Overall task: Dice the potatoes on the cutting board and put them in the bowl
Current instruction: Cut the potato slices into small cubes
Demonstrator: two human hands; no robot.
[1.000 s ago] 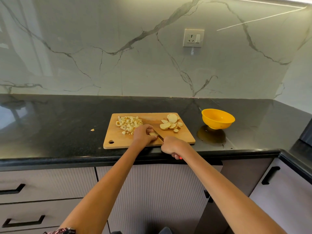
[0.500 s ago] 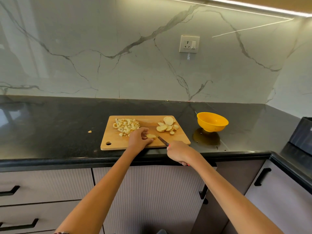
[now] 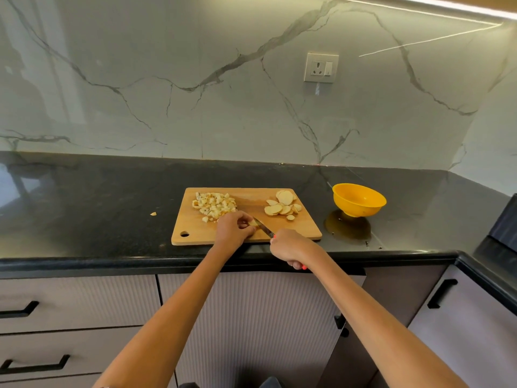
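Observation:
A wooden cutting board (image 3: pixel 246 203) lies on the black counter. A heap of diced potato (image 3: pixel 214 205) sits at its far left, and a pile of potato slices (image 3: pixel 282 205) at its far right. My left hand (image 3: pixel 233 229) pinches a potato slice (image 3: pixel 254 222) near the board's front edge. My right hand (image 3: pixel 291 247) grips a knife (image 3: pixel 264 228) by its red handle, and the blade lies on that slice. A yellow bowl (image 3: pixel 359 199) stands on the counter right of the board; I see nothing in it.
One stray potato bit (image 3: pixel 153 213) lies on the black counter (image 3: pixel 98 208) left of the board. A wall socket (image 3: pixel 321 67) sits on the marble backsplash. Drawers and cabinet doors run below the counter edge. A dark appliance (image 3: pixel 503 228) is at the far right.
The knife blade has moved forward again onto the slice under my left hand. The view has shifted slightly; the piles and bowl stay put.

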